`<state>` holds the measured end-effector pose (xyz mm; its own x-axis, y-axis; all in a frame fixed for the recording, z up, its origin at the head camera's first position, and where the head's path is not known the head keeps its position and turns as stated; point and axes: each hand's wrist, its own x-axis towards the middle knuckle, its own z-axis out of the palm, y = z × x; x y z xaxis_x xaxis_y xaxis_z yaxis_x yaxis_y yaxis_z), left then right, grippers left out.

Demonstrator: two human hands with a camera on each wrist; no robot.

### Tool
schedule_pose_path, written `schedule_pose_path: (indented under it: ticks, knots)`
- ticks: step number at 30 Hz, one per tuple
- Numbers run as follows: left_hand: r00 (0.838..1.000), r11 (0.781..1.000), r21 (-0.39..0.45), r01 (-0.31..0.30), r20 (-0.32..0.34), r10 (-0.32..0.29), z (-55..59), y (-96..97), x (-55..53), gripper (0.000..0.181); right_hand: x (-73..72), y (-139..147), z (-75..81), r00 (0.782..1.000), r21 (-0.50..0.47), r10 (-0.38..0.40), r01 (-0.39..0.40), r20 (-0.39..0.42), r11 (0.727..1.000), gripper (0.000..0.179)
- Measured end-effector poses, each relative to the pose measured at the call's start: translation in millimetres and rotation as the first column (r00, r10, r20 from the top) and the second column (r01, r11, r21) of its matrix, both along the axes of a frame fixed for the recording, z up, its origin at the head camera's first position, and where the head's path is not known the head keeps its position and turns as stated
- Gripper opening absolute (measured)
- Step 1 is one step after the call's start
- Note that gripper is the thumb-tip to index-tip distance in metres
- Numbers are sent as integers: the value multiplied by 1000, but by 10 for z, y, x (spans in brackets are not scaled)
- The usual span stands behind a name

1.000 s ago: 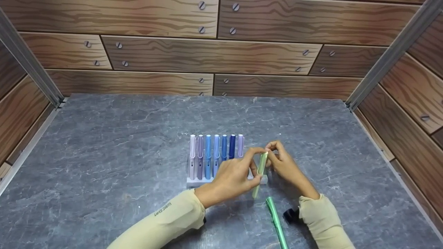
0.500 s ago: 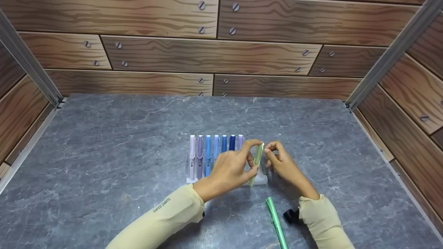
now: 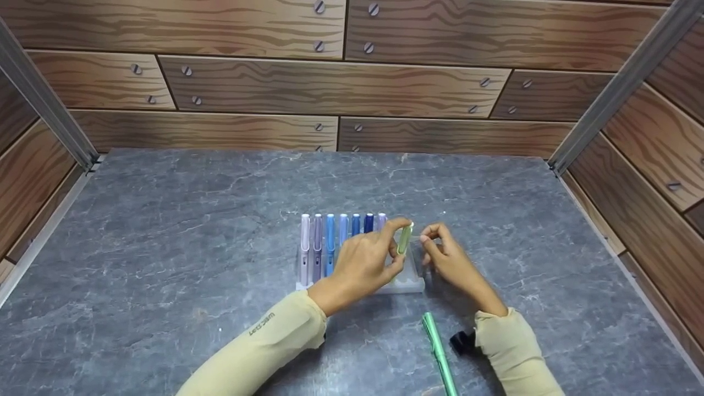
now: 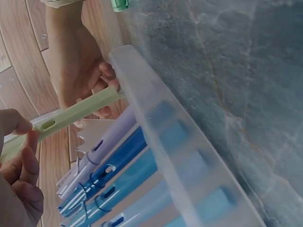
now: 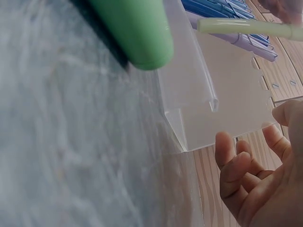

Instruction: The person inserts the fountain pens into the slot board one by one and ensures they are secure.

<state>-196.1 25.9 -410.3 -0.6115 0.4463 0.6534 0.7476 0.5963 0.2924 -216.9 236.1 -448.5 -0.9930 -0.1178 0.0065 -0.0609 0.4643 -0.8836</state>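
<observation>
A clear pen stand (image 3: 410,286) holds a row of purple and blue pens (image 3: 330,242) side by side in its left and middle part. My left hand (image 3: 363,256) pinches a pale green pen (image 3: 405,240) between thumb and fingers, over the stand's right part. In the left wrist view the pen's lower end is close to the stand's front lip (image 4: 124,56), beside a light purple pen (image 4: 106,139). My right hand (image 3: 452,267) is at the stand's right edge, its thumb and forefinger pinching the upper corner of the back plate (image 5: 227,109).
A darker green pen (image 3: 438,352) lies on the grey marbled table (image 3: 192,231), in front of the stand and toward the right. Wood-patterned walls (image 3: 264,88) with grey corner posts (image 3: 616,82) close off the back and sides.
My left hand has moved left and away from me with the pale green pen, bringing it in over the stand. My right hand has stayed at the stand's edge.
</observation>
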Motion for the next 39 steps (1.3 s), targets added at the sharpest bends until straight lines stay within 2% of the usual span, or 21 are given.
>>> schedule_pose_path:
  ticks: [11,19,29,39]
  knots:
    - [1000,1000,7,-16,11,15,-63,18,-52,55,-22,6,-26,1000,3,-12,12,-11,1000,13]
    - [999,999,13,-39,19,38,-109,32,-59,55,-16,11,-11,1000,25,14,-13,-17,1000,16]
    - [994,999,-2,-53,91,53,-139,43,-48,56,-20,15,-26,1000,15,-3,3,-25,1000,13]
    - [978,997,-28,-66,199,70,-135,61,-52,60,-20,6,-20,1000,6,-12,12,-18,1000,12]
